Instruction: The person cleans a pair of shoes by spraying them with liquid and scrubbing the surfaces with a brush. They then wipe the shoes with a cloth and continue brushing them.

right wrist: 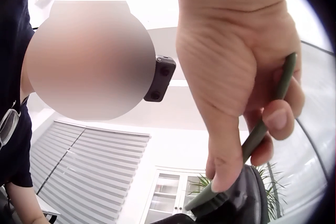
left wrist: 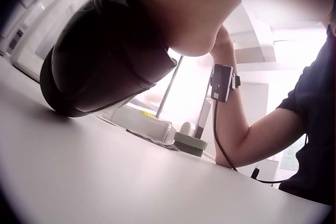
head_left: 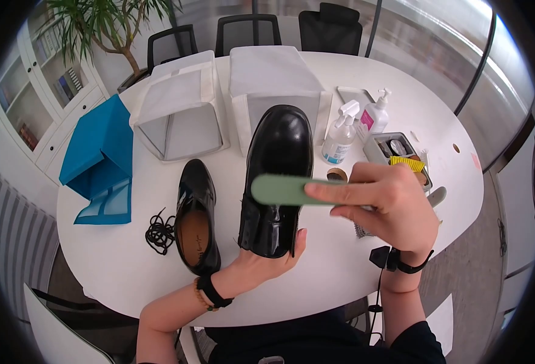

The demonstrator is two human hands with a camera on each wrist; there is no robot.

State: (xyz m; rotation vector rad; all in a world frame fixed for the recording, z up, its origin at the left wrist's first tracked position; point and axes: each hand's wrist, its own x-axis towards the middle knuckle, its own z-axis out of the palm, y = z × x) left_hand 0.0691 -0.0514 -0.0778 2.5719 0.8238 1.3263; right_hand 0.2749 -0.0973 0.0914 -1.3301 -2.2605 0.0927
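Shoe, glossy blk, round-toed, hid yr L hand's fingers, grip unclear; yr R hand pinched smooth green brush, fingers curled snug.

right hand grips green brush, thumb one side, fingers curled round other side. brush slants down-left, bristle end at black shoe, contact unclear. shoe partly cut off by bottom edge. behind: plant, white cabinet w/ glass doors, striped blinds. left: dark top, blurred round patch, small black camera beside it.
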